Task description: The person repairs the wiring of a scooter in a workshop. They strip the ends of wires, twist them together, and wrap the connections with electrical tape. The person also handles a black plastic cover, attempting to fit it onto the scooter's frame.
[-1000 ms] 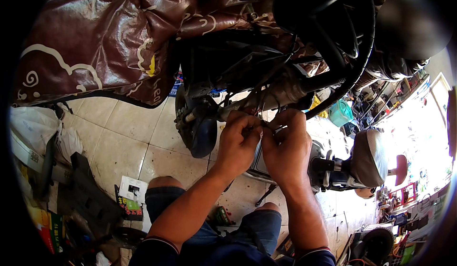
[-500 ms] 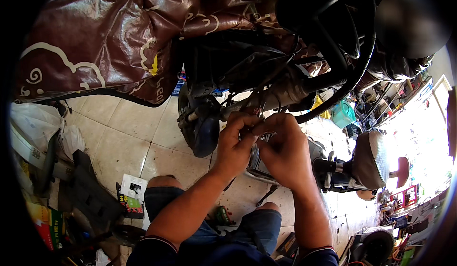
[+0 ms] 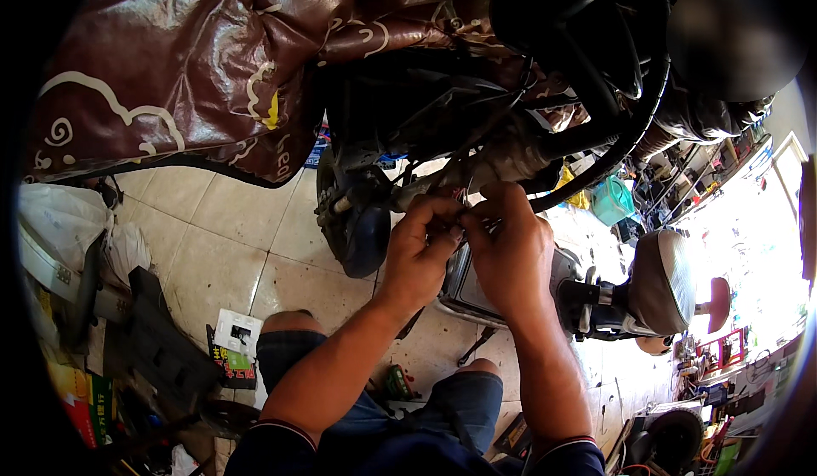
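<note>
Red, thin wires (image 3: 459,193) show just beyond a person's fingertips at the front of a scooter (image 3: 481,290), close by its metal steering column (image 3: 502,165). Compared with half a second ago, the right hand (image 3: 515,255) has shifted a little farther up toward the column, baring more of the red strands, while the left hand (image 3: 419,255) stays nearly in place. Two hands are at work, with one pale-sided seat (image 3: 662,284), one brown patterned cover (image 3: 187,67) and one teal basin (image 3: 611,200) around them; the wires are too tangled to count. The left forearm (image 3: 336,369) slants inward and the right forearm (image 3: 551,382) rises almost straight, both hands meeting knuckles up with fingers bent. Each hand is narrowed to a thumb-and-finger pinch on the wires, though the exact piece between the fingertips is too small to make out.
</note>
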Demonstrator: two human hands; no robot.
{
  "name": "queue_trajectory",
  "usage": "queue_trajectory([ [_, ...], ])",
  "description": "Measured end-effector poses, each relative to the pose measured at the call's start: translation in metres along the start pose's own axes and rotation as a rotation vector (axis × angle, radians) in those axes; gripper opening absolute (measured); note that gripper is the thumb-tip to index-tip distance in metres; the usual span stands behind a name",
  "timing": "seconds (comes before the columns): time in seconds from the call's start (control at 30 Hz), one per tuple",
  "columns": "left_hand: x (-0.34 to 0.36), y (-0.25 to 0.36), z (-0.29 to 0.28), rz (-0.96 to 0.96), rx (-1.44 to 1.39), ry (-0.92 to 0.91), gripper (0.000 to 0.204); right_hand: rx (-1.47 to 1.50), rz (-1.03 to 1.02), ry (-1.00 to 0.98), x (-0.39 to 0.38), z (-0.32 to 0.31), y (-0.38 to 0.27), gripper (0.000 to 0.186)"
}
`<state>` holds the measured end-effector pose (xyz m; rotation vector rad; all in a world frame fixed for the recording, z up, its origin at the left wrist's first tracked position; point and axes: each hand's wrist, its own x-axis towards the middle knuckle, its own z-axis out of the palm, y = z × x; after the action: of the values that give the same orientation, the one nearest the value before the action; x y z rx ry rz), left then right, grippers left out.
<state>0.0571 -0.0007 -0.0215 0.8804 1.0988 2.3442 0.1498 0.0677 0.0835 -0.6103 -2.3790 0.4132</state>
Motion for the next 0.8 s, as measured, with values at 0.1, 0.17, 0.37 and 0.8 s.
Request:
queue_trajectory([
  [0.1,0.002,0.001,-0.001,0.01,0.012,-0.013,0.031,0.036,0.036,0.003,0.003,0.004,-0.003,0.039],
  [0.17,0.002,0.005,-0.001,0.026,0.071,-0.023,0.033,0.078,0.04,0.017,0.003,0.005,-0.002,0.038],
  [0.37,0.001,0.013,0.002,0.044,0.262,-0.011,0.04,0.088,-0.003,0.072,0.002,0.008,0.012,0.037],
  [0.8,-0.004,0.019,0.011,0.349,0.582,0.027,0.029,-0.138,-0.165,0.155,-0.007,0.01,0.01,0.03],
])
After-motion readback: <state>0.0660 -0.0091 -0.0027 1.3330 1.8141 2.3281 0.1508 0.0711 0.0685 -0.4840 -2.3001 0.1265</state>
